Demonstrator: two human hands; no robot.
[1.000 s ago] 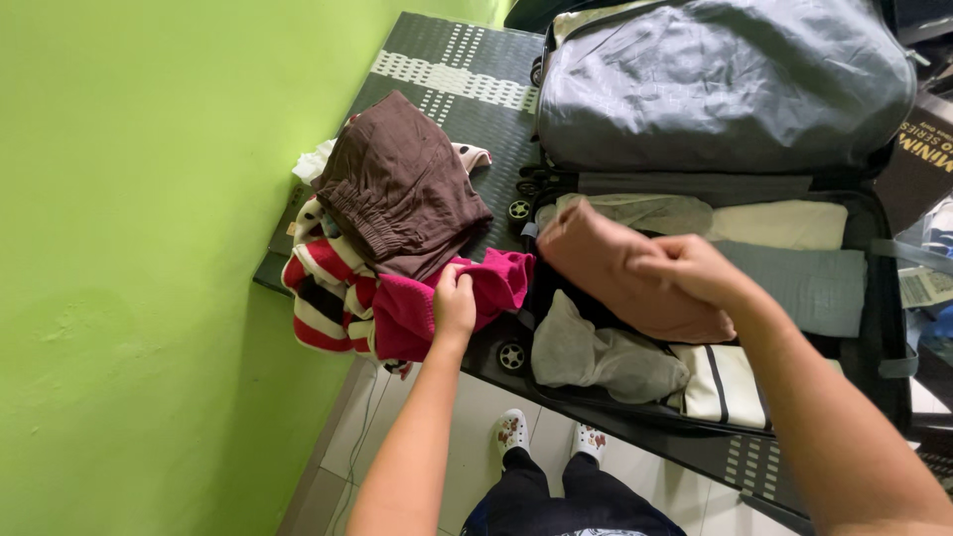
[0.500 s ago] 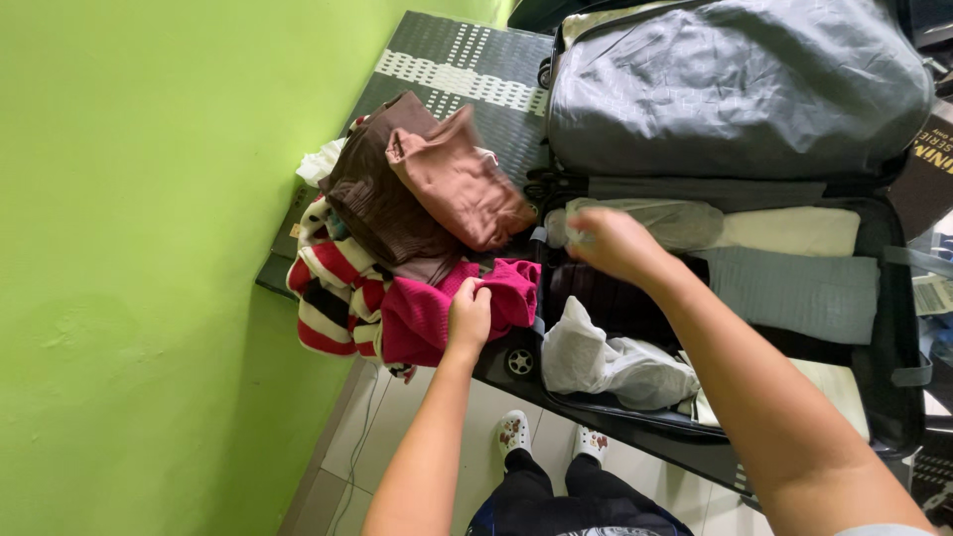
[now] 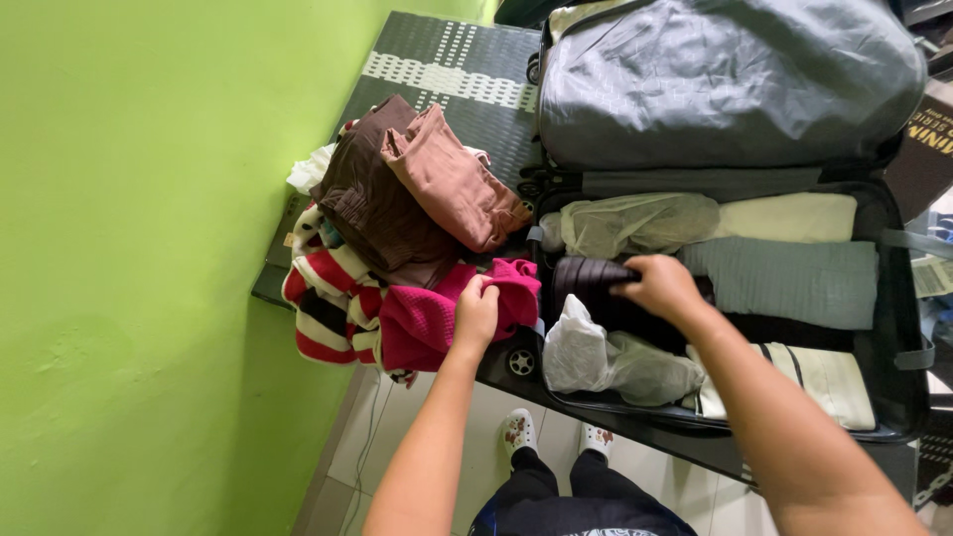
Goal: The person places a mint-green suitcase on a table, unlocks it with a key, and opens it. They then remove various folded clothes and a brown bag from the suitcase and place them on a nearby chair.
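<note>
The left hand (image 3: 476, 316) grips the magenta garment (image 3: 427, 316) on the clothes pile beside the open suitcase (image 3: 898, 298). The right hand (image 3: 663, 288) pinches a dark ribbed garment (image 3: 586, 281) inside it, between two pale plastic bags (image 3: 635, 222). A dark printed box (image 3: 923, 149) sits at the far right.

A magenta knit (image 3: 429, 316) is lying beside the black suitcase (image 3: 898, 397), against a red-and-white striped garment (image 3: 323, 288), with dark brown (image 3: 372, 203) and dusty pink (image 3: 452, 184) clothes above. Inside the suitcase are sitting a dark ribbed roll (image 3: 586, 281), grey-green (image 3: 789, 281) and cream (image 3: 789, 216) folds. The wall (image 3: 129, 248) is glowing lime green.
</note>
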